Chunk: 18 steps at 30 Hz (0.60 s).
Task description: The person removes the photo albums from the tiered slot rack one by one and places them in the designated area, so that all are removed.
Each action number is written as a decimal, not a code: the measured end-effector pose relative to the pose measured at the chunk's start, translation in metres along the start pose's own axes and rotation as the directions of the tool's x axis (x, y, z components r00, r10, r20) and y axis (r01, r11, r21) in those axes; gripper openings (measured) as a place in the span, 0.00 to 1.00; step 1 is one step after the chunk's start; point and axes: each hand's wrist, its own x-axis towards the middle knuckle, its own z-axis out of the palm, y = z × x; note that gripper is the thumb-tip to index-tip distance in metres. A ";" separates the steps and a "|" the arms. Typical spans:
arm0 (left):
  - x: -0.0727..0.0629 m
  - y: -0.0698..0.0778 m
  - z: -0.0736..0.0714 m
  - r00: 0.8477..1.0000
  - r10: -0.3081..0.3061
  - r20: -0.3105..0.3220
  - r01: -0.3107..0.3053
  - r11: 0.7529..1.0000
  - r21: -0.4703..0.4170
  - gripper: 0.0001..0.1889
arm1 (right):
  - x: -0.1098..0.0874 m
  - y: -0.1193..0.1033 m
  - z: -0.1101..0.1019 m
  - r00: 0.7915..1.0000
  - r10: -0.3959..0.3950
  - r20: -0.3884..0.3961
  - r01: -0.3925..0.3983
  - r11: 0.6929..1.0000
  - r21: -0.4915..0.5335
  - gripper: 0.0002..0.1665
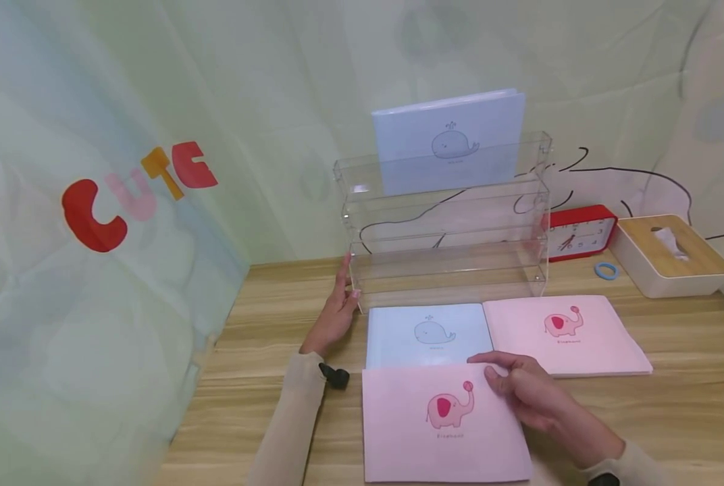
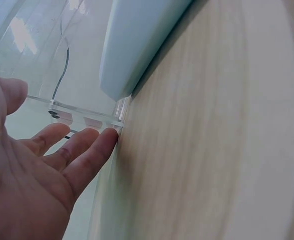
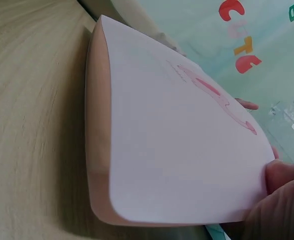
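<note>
A rectangular, pale pink, elephant-printed booklet [image 1: 398,422] is in front of the clear acrylic tiered rack [image 1: 447,264], one corner pinched by the right hand [image 1: 538,395] between thumb and fingers. The left hand [image 1: 334,316], fingers loosely straight, touches the rack's left side; its top tier holds a blue whale-printed booklet [image 1: 407,131].
</note>
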 end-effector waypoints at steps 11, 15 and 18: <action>0.000 0.000 0.000 1.000 -0.001 -0.003 0.001 1.000 -0.001 0.43 | 0.002 0.008 0.005 0.998 0.049 -0.026 -0.050 0.997 -0.056 0.21; 0.000 0.000 0.000 1.000 -0.006 -0.003 0.006 1.000 -0.008 0.43 | 0.004 0.009 0.006 0.998 0.055 -0.043 -0.058 0.995 -0.078 0.22; -0.001 0.001 0.001 1.000 -0.003 -0.008 0.003 1.000 -0.011 0.43 | 0.005 0.010 0.007 0.998 0.043 -0.046 -0.047 0.994 -0.094 0.22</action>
